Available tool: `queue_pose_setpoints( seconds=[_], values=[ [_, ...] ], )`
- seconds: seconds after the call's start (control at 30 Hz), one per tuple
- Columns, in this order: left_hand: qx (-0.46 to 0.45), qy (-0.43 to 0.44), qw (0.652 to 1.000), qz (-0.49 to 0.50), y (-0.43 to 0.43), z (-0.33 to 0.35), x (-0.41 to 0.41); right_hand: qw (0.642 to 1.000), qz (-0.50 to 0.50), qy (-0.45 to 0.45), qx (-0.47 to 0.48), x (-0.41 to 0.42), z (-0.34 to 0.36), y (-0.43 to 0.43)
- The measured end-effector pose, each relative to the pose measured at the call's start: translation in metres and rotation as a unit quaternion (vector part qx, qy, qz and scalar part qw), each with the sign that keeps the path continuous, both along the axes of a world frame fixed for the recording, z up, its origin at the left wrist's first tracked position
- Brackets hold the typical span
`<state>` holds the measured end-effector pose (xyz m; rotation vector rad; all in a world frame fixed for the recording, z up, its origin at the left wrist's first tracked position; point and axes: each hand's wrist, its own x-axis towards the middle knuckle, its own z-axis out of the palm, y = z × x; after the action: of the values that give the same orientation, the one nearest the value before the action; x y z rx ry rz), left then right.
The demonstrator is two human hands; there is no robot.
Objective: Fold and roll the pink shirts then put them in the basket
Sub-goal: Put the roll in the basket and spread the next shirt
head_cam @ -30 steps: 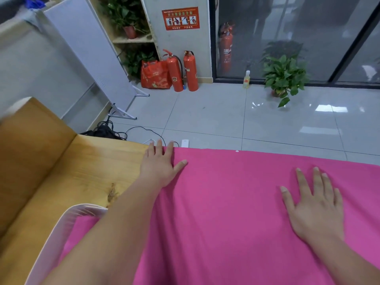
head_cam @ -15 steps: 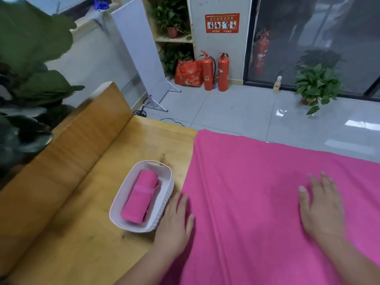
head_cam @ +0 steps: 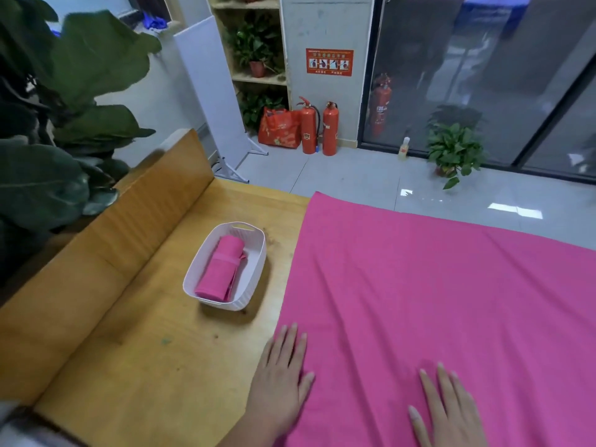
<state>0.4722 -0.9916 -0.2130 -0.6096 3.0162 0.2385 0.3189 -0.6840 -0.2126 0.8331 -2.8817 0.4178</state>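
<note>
- Head view, item 1: desk [head_cam: 145, 366]. Wood, with a raised wooden back along its left side. It carries everything below.
- Item 2: pink shirt [head_cam: 435, 301]. Spread flat over the right part of the desk, its left edge running from near to far. Shallow creases fan out from the near left corner. Not yet folded or rolled, by the look of it.
- Item 3: left grip [head_cam: 277, 385]. Released, fingers straight, palm down. It rests across the shirt's left edge, part on cloth and part on bare wood, probably to pin that edge while the cloth is smoothed.
- Item 4: right grip [head_cam: 451, 411]. Released, fingers straight and spread, flat on the near part of the shirt. It grasps nothing and is likely pressing the creases out before the first fold.
- Item 5: basket [head_cam: 225, 305]. White and ribbed, on the desk just left of the shirt and apart from it, within easy reach of the left grip.
- Item 6: rolled shirt [head_cam: 222, 269]. Pink, lying lengthwise in the basket, so one piece looks finished.
- Item 7: plant [head_cam: 64, 124] at far left and fire extinguishers [head_cam: 322, 129] on the floor beyond; no part in the task.
</note>
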Motion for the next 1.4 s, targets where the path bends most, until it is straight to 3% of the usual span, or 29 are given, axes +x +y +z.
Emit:
queue_pose_setpoints(
  seconds=[0.13, 0.23, 0.4, 0.53, 0.67, 0.8, 0.97, 1.1, 1.27, 1.4],
  values=[
    [-0.052, -0.033, 0.998, 0.021, -0.036, 0.002, -0.008, 1.000, 0.003, -0.001, 0.030, 0.024, 0.004, 0.018],
    [-0.031, -0.091, 0.995, 0.029, -0.044, 0.028, -0.017, 0.999, -0.019, -0.029, 0.040, 0.039, 0.009, 0.027],
    [-0.004, -0.013, 0.998, 0.063, 0.021, 0.033, 0.042, 0.995, -0.018, -0.073, 0.062, 0.062, 0.013, 0.045],
    [-0.015, -0.039, 0.997, 0.065, 0.049, 0.010, 0.108, 0.991, 0.002, -0.105, 0.077, 0.078, 0.015, 0.063],
    [-0.040, -0.016, 0.997, 0.066, 0.049, 0.025, 0.110, 0.981, 0.022, -0.164, 0.103, 0.089, 0.029, 0.091],
    [-0.031, -0.069, 0.997, 0.013, 0.099, 0.035, 0.119, 0.978, -0.019, -0.188, 0.091, 0.110, 0.033, 0.131],
    [-0.023, -0.113, 0.992, 0.055, 0.137, 0.021, 0.133, 0.980, -0.052, -0.159, 0.109, 0.135, 0.034, 0.200],
    [-0.027, -0.089, 0.995, -0.021, 0.185, 0.031, 0.128, 0.962, -0.151, -0.201, 0.105, 0.157, 0.030, 0.263],
    [-0.024, -0.090, 0.988, -0.121, 0.259, 0.032, 0.127, 0.951, -0.108, -0.233, 0.170, 0.178, 0.009, 0.331],
    [-0.022, -0.114, 0.976, -0.182, 0.311, 0.039, 0.116, 0.934, -0.146, -0.265, 0.190, 0.179, 0.051, 0.359]
  ],
)
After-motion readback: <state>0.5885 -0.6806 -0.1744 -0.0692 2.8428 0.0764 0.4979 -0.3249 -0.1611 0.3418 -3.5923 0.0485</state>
